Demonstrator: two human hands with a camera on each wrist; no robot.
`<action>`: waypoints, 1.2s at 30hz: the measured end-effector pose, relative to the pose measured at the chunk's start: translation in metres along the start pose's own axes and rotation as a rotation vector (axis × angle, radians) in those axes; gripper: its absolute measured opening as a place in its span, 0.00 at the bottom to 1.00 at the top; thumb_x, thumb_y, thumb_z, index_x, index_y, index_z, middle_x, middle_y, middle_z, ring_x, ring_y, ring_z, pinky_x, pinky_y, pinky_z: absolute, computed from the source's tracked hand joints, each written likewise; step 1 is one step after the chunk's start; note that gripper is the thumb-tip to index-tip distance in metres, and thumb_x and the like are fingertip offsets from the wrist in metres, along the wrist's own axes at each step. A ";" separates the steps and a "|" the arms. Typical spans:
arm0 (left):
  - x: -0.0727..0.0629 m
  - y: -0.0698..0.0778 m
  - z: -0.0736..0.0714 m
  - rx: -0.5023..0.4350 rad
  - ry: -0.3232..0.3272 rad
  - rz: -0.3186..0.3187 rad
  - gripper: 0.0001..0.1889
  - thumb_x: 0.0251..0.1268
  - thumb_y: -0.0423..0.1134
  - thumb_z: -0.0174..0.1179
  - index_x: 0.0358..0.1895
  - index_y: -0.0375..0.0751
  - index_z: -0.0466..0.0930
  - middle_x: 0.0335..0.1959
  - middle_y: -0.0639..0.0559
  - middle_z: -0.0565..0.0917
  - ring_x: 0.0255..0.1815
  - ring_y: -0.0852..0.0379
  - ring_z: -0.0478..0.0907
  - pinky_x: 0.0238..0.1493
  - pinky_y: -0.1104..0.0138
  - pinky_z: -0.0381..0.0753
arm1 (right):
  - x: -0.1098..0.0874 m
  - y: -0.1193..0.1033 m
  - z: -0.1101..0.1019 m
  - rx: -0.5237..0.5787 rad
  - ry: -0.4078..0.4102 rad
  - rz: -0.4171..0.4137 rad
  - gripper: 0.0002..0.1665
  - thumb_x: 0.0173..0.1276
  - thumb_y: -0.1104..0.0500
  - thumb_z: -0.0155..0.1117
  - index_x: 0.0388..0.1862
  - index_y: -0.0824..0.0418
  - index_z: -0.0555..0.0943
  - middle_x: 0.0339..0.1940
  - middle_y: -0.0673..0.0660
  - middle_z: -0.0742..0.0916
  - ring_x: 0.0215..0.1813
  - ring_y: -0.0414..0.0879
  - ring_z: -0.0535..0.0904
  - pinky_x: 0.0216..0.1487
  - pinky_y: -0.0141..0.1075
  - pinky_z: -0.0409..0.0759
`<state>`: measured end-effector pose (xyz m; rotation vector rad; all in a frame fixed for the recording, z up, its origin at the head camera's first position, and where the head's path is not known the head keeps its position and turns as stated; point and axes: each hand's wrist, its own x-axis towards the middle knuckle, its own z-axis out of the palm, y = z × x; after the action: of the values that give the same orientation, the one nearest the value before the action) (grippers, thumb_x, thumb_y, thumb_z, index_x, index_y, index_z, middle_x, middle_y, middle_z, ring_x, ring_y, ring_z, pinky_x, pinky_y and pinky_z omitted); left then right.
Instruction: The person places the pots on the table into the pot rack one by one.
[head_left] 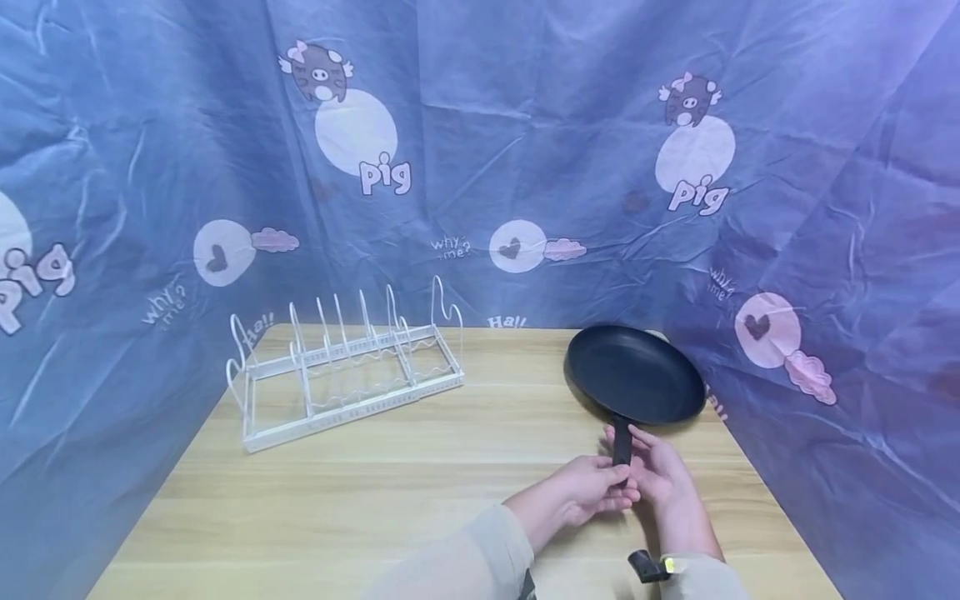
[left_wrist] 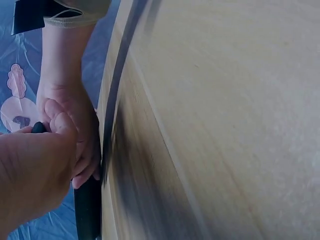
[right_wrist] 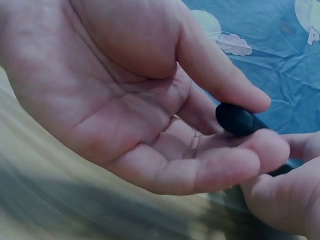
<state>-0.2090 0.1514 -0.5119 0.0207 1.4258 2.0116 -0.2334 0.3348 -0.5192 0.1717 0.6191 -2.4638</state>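
A black frying pan [head_left: 637, 372] is at the right of the table, its open face up and its handle [head_left: 622, 442] pointing toward me. My left hand [head_left: 592, 490] pinches the handle near its end, thumb on top. From the other side my right hand [head_left: 663, 475] holds the same handle, its thumb along the right edge and fingertips showing past the left. In the right wrist view the right hand's thumb and curled fingers [right_wrist: 215, 172] surround the dark handle end [right_wrist: 237, 119]. Part of the left hand [right_wrist: 287, 200] overlaps there. The left wrist view shows both hands close together.
A white wire rack [head_left: 352, 375] with several upright loops stands at the left on the wooden table [head_left: 420, 500]. Blue printed cloth [head_left: 480, 167] hangs behind and along both sides, close to the pan's right edge.
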 end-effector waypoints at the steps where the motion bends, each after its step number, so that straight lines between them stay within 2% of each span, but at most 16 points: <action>1: -0.001 0.001 0.000 0.004 0.003 -0.001 0.11 0.83 0.35 0.58 0.55 0.32 0.84 0.32 0.52 0.84 0.32 0.62 0.84 0.54 0.64 0.93 | 0.001 0.001 -0.003 0.050 -0.057 0.017 0.33 0.94 0.50 0.30 0.56 0.70 0.82 0.56 0.60 0.93 0.59 0.46 0.92 0.67 0.32 0.85; 5: -0.002 0.003 -0.002 0.007 0.003 0.018 0.09 0.81 0.30 0.58 0.53 0.29 0.85 0.31 0.51 0.85 0.32 0.63 0.84 0.52 0.67 0.92 | 0.008 0.005 -0.015 0.260 -0.294 0.076 0.39 0.93 0.46 0.24 0.68 0.73 0.76 0.68 0.63 0.88 0.69 0.50 0.87 0.78 0.30 0.76; 8: -0.004 0.006 -0.003 0.012 -0.018 0.030 0.08 0.79 0.27 0.58 0.51 0.28 0.85 0.30 0.51 0.85 0.32 0.63 0.83 0.50 0.70 0.91 | 0.012 0.008 -0.020 0.358 -0.396 0.071 0.40 0.93 0.45 0.24 0.71 0.74 0.73 0.71 0.65 0.85 0.72 0.53 0.84 0.82 0.30 0.71; 13: -0.007 0.013 -0.005 0.006 -0.063 0.029 0.09 0.80 0.27 0.56 0.51 0.27 0.85 0.28 0.54 0.83 0.31 0.64 0.81 0.44 0.74 0.86 | 0.015 0.011 -0.020 0.414 -0.438 0.025 0.38 0.92 0.46 0.26 0.71 0.75 0.73 0.70 0.67 0.85 0.72 0.54 0.84 0.82 0.31 0.72; 20: -0.007 0.015 -0.009 0.020 -0.083 0.030 0.10 0.81 0.27 0.55 0.53 0.26 0.85 0.27 0.55 0.82 0.31 0.64 0.80 0.42 0.75 0.83 | 0.018 0.016 -0.020 0.387 -0.479 0.024 0.41 0.92 0.43 0.25 0.72 0.72 0.75 0.68 0.65 0.87 0.69 0.54 0.86 0.80 0.34 0.76; 27: -0.013 0.017 -0.014 0.045 -0.096 0.034 0.12 0.80 0.27 0.56 0.56 0.23 0.84 0.28 0.54 0.82 0.31 0.64 0.80 0.41 0.76 0.83 | 0.019 0.019 -0.019 0.372 -0.502 -0.005 0.33 0.93 0.49 0.34 0.73 0.73 0.74 0.69 0.64 0.86 0.72 0.51 0.84 0.82 0.33 0.73; 30: -0.018 0.020 -0.015 0.047 -0.109 0.045 0.12 0.80 0.27 0.57 0.56 0.23 0.84 0.28 0.54 0.82 0.31 0.64 0.80 0.41 0.76 0.84 | 0.020 0.020 -0.016 0.367 -0.552 -0.020 0.33 0.93 0.49 0.34 0.74 0.72 0.74 0.72 0.64 0.85 0.73 0.52 0.83 0.83 0.32 0.72; 36: -0.030 0.029 -0.015 0.035 -0.143 0.078 0.13 0.80 0.27 0.56 0.58 0.21 0.83 0.29 0.55 0.84 0.31 0.65 0.82 0.42 0.76 0.85 | 0.025 0.023 -0.004 0.345 -0.709 -0.029 0.36 0.92 0.46 0.32 0.81 0.68 0.69 0.74 0.64 0.84 0.78 0.53 0.80 0.85 0.31 0.68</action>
<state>-0.2050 0.1182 -0.4830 0.2340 1.3877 2.0046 -0.2413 0.3073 -0.5382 -0.5607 -0.1077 -2.4080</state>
